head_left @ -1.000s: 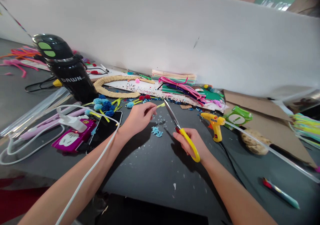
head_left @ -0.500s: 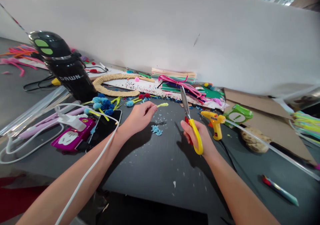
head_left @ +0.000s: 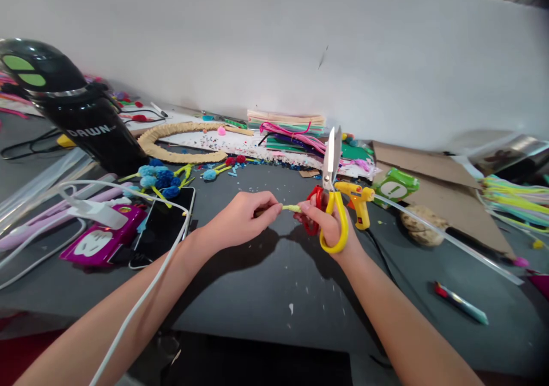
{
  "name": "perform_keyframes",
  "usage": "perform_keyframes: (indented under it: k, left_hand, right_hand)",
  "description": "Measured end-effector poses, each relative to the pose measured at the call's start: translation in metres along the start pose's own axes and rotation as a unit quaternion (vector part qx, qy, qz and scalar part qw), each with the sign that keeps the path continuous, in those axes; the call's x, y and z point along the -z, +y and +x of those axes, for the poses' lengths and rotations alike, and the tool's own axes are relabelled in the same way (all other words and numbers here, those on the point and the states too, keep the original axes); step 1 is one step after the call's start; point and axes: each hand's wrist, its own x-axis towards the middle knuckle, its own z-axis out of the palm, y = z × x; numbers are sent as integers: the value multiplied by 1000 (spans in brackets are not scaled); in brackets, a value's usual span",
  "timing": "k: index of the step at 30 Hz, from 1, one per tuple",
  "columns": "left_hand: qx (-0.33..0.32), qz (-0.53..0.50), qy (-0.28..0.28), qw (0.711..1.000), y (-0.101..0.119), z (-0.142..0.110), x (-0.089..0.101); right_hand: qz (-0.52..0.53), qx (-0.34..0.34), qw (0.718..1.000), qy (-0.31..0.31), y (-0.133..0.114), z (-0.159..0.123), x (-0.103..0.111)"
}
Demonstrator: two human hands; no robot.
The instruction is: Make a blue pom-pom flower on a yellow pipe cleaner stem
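Observation:
My left hand (head_left: 240, 219) is closed in a pinch on one end of a short yellow pipe cleaner (head_left: 291, 208), held just above the dark table (head_left: 257, 294). My right hand (head_left: 328, 220) grips a pair of scissors (head_left: 331, 191) with yellow and red handles, blades shut and pointing up and away. The fingertips of that hand also touch the other end of the pipe cleaner. Both hands meet at the middle of the table.
A yellow glue gun (head_left: 358, 200) and a green box (head_left: 394, 188) stand right of the scissors. A phone (head_left: 165, 226), a magenta case (head_left: 100, 243), a white cable (head_left: 141, 300), a black bottle (head_left: 64, 111), pom-pom stems (head_left: 160, 177), a woven ring (head_left: 180, 143), stacked craft sheets (head_left: 287, 126) and a pen (head_left: 461, 303) lie around.
My right hand has swung the scissors up from pointing at the pipe cleaner to upright and moved left. Both hands have drawn together, and the right fingertips now touch the pipe cleaner.

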Motion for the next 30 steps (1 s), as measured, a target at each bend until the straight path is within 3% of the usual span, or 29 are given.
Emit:
perform_keyframes:
  k: [5, 15, 30]
  left_hand:
    - [6, -1, -10, 1000, 0, 0, 1]
    - [-4, -47, -51, 998, 4, -1, -3]
    - [31, -86, -73, 993, 5, 0, -6]
  right_hand:
    - [48, -15, 999, -7, 2, 3, 2]
    - [-56, 19, 998, -21, -2, 0, 1]
    - [-65, 44, 996, -43, -6, -3, -1]
